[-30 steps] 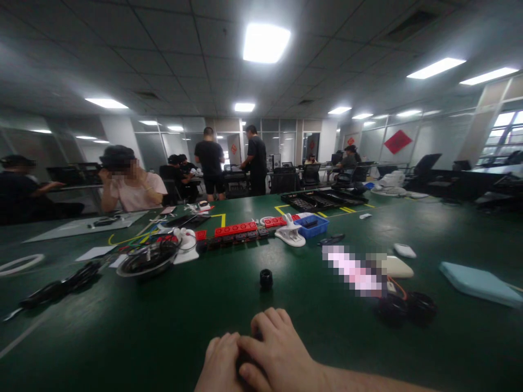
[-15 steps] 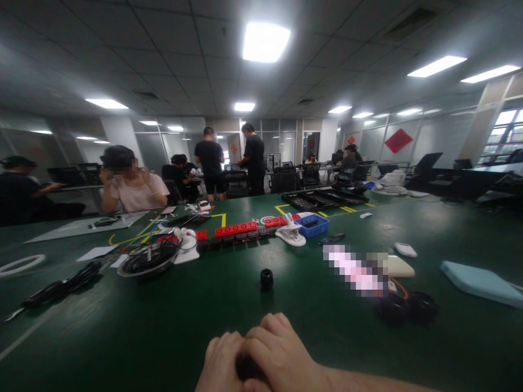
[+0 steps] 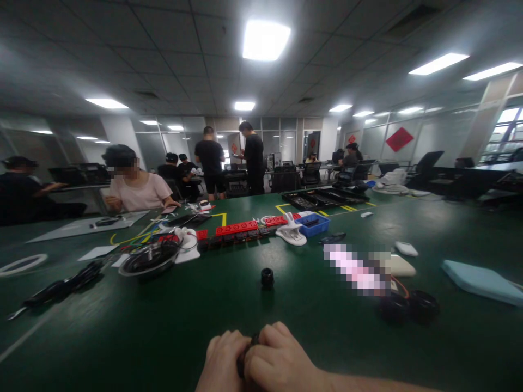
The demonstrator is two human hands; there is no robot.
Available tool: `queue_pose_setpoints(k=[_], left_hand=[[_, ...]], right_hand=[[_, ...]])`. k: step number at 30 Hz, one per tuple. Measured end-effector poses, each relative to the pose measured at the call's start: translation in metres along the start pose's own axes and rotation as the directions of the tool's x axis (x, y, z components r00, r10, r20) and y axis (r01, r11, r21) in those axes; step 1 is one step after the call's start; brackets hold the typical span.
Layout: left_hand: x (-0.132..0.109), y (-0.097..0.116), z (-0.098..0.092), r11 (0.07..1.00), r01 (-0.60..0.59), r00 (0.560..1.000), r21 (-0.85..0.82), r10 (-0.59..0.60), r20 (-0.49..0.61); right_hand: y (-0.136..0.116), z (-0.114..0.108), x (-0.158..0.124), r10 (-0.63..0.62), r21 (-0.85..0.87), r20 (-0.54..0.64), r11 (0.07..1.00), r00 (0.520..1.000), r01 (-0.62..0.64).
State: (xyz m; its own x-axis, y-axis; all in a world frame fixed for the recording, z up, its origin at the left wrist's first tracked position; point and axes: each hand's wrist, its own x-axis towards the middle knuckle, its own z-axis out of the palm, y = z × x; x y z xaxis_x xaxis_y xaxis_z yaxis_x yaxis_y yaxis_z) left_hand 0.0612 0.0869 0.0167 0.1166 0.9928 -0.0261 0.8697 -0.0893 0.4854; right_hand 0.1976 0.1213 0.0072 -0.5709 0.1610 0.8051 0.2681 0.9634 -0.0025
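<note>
Both of my hands meet at the bottom middle of the view, with fingers curled round a black object (image 3: 244, 360) that shows only as a dark strip between them. My left hand (image 3: 220, 360) grips it from the left. From the right, my right hand (image 3: 281, 356) closes over it, knuckles up. What the object is, I cannot make out, since the fingers cover most of it. A short black cylindrical piece (image 3: 267, 278) stands upright on the green tabletop (image 3: 196, 310), just beyond my hands and apart from them.
Farther back lie a red-and-black strip of parts (image 3: 237, 231), a white clamp-like stand (image 3: 291, 231) and a blue bin (image 3: 314, 224). A bowl of cables (image 3: 151, 258) sits left; black round parts (image 3: 424, 306) and a light-blue case (image 3: 482, 280) lie right. A person (image 3: 139, 190) sits across.
My right hand has turned and shifted slightly down on the black object, so more of its edge shows. The person across has lowered their hands from their head.
</note>
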Motion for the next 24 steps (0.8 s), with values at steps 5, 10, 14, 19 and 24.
queue_pose_setpoints(k=[5, 10, 14, 19, 24], left_hand=[[0.004, 0.007, -0.006, 0.998, 0.031, 0.996, 0.05, -0.035, 0.079], [0.007, 0.006, -0.006, 0.995, 0.07, 0.994, 0.074, -0.076, 0.081], [0.008, 0.003, -0.004, 0.996, 0.061, 0.996, 0.064, -0.064, 0.055], [0.009, -0.002, -0.003, 0.999, 0.033, 0.999, 0.03, -0.034, 0.037], [0.009, -0.002, -0.005, 0.999, 0.032, 0.999, 0.029, -0.033, 0.011]], right_hand=[[0.001, 0.001, -0.004, -0.028, -0.027, -0.017, 0.999, 0.999, 0.028], [0.002, 0.002, -0.008, -0.042, -0.039, 0.011, 0.998, 0.999, 0.042], [0.003, 0.005, -0.012, -0.019, -0.055, 0.056, 0.998, 0.998, 0.022], [0.005, 0.005, -0.015, -0.01, -0.074, 0.091, 0.997, 0.996, 0.017], [0.003, 0.0, -0.01, -0.004, -0.057, 0.026, 0.998, 1.0, 0.006]])
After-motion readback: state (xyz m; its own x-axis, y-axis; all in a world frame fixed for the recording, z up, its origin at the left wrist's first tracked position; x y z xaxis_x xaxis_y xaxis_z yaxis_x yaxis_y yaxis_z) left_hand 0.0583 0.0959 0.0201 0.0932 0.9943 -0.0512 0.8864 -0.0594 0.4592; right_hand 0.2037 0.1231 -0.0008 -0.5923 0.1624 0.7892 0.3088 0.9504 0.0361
